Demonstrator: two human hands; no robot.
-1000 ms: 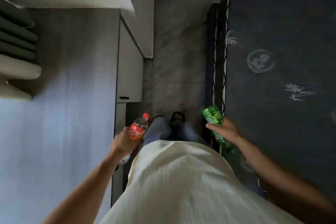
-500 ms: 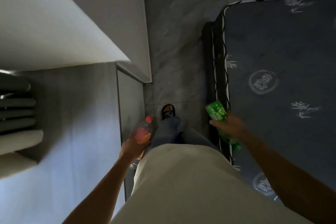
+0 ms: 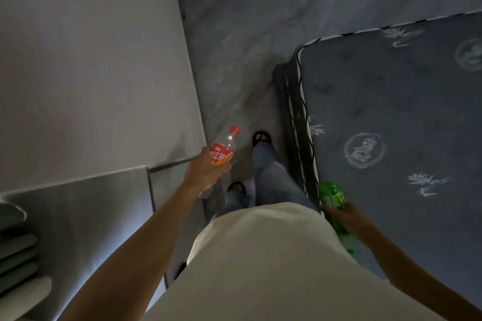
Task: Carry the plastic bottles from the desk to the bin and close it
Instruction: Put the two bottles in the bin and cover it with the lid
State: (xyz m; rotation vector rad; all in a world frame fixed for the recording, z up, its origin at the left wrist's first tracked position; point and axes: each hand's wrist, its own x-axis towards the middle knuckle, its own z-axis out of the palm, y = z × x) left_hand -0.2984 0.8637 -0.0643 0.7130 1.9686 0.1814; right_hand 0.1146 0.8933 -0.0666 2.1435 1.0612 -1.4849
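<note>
The left hand [image 3: 204, 171] reaches forward, fingers wrapped around a bottle [image 3: 223, 152]. The right hand [image 3: 348, 220] hangs lower, gripping a green bottle [image 3: 332, 197].

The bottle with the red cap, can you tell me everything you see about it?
The bottle with the red cap is clear plastic and looks empty. A red and orange label with white writing wraps its middle. The left hand grips it around the label and lower body, fingers curled over it, so the base shows only faintly below the hand. It tilts with its cap pointing up and away, held in the air above the grey floor, beside the pale cabinet. Nothing else touches it.
</note>
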